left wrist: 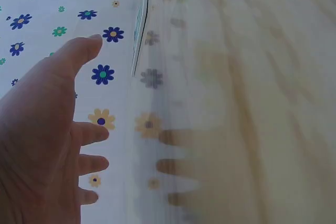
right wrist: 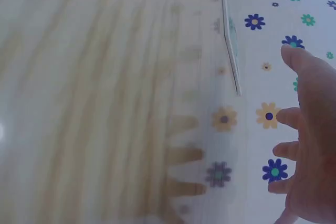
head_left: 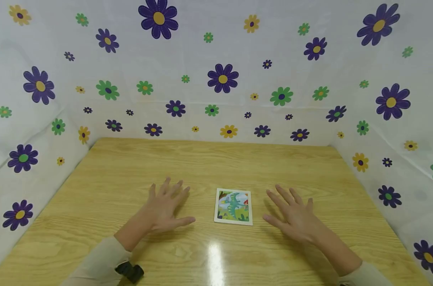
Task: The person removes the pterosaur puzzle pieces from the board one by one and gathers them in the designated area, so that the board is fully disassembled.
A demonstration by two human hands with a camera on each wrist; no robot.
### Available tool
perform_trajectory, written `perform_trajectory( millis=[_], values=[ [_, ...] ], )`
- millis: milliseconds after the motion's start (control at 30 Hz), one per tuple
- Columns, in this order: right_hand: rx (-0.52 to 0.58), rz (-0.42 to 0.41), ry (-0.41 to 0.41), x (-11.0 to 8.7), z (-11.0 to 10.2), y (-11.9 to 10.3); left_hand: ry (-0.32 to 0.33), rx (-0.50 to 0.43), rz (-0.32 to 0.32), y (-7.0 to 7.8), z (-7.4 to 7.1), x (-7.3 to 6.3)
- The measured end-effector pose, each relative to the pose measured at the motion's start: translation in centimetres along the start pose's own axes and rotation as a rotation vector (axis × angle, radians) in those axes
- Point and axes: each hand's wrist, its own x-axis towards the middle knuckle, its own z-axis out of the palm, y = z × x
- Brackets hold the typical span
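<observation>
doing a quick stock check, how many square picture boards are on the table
1: the square white-bordered picture board lies on the yellowish wood-grain table between the left hand and right hand. Any beneath it would be hidden.

Behind the bare left hand (head_left: pixel 166 209), the person wears a pale beige cloth sleeve (head_left: pixel 98 262), with a black, chunky piece (head_left: pixel 130 271) at its inner side, too dark for details. Behind the bare right hand (head_left: pixel 298 219) are a similar beige sleeve (head_left: pixel 366 275) and a small dark piece (head_left: pixel 344 283), partly visible.
</observation>
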Motion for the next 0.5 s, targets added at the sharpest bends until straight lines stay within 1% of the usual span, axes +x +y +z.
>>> perform_trajectory(
  millis=[67, 133, 200, 267, 333, 367, 433, 500],
  values=[
    [0.04, -0.049, 0.024, 1.4, 0.3, -0.7, -0.044, -0.08, 0.032, 0.5, 0.2, 1.3],
    [0.117, -0.099, 0.02, 3.3, 0.7, -1.7, -0.103, -0.193, 0.076, 1.3, 0.5, 3.0],
    [0.213, -0.137, -0.019, 5.2, 1.2, -2.9, -0.153, -0.312, 0.125, 2.1, 0.9, 4.8],
    [0.298, -0.15, -0.082, 6.8, 1.7, -3.9, -0.184, -0.409, 0.159, 2.9, 1.5, 6.3],
    [0.337, -0.162, -0.136, 7.9, 2.1, -4.8, -0.191, -0.466, 0.177, 3.5, 2.0, 7.1],
    [0.344, -0.167, -0.155, 8.3, 2.4, -5.1, -0.189, -0.479, 0.184, 3.7, 2.2, 7.4],
    [0.345, -0.173, -0.18, 8.9, 2.8, -5.6, -0.177, -0.487, 0.19, 4.0, 2.5, 7.6],
    [0.335, -0.174, -0.189, 9.2, 2.9, -5.9, -0.162, -0.499, 0.183, 4.2, 2.7, 7.6]
  ],
)
